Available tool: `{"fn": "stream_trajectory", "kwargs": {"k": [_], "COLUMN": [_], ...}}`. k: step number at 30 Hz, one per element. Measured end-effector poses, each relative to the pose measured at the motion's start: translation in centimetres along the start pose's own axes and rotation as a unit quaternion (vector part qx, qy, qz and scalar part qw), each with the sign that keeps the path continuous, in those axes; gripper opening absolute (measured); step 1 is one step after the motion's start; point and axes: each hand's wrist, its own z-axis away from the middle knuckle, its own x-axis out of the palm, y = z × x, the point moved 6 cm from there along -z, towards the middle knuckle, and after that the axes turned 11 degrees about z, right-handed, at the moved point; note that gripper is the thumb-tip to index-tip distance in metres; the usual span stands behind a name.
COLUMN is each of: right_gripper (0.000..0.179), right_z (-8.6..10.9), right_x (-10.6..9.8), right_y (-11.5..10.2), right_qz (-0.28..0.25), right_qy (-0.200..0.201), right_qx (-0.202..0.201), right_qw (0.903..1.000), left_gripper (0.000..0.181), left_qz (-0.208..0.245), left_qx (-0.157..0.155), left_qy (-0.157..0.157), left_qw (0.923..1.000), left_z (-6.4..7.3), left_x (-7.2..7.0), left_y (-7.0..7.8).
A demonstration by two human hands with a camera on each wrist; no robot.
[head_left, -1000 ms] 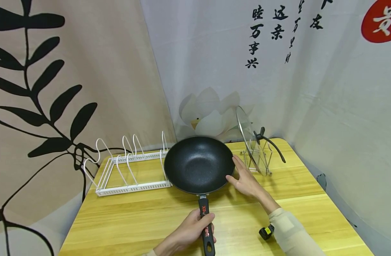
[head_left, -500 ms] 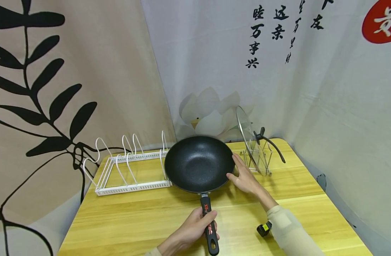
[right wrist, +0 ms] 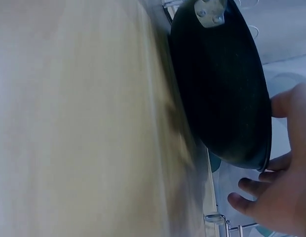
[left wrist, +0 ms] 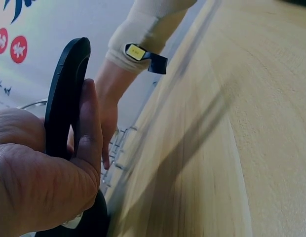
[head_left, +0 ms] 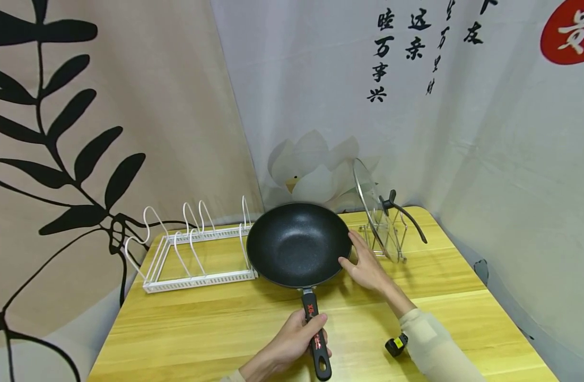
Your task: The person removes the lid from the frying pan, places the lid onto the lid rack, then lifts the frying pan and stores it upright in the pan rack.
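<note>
A black wok (head_left: pixel 298 244) with a long black handle faces up in the middle of the head view. My left hand (head_left: pixel 294 337) grips the handle (head_left: pixel 312 307), thumb laid across its top; the left wrist view shows the handle end standing out of the grip. At the wok's right side my right hand (head_left: pixel 365 268) touches the rim with spread thumb and fingers. In the right wrist view the thumb and fingertips (right wrist: pixel 269 175) meet the rim, some fingers hanging free beneath it. The wok's dark underside (right wrist: pixel 219 84) shows close over the table.
Left of the wok stands a white rack (head_left: pixel 198 278) with upright loops. At the back right a glass lid (head_left: pixel 368 207) with a black handle leans upright in a wire stand (head_left: pixel 402 249). A black-and-yellow wrist device (head_left: pixel 395 345) is by the right sleeve. Curtains hang behind the wooden table (head_left: pixel 201 339).
The handle end and my left hand have swung slightly to the right. The wok's bowl and my right hand have barely shifted.
</note>
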Motion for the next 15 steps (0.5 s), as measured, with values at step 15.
{"fn": "stream_trajectory", "kwargs": {"k": [15], "right_gripper": [0.079], "right_z": [3.2], "right_x": [0.3], "right_y": [-1.7], "right_qz": [-0.005], "right_qy": [0.038], "right_qx": [0.038], "right_qw": [0.9986], "left_gripper": [0.041], "left_qz": [-0.007], "left_qx": [-0.003], "left_qy": [0.049], "left_qw": [0.9988], "left_z": [-0.1], "left_x": [-0.3], "left_y": [-0.1]}}
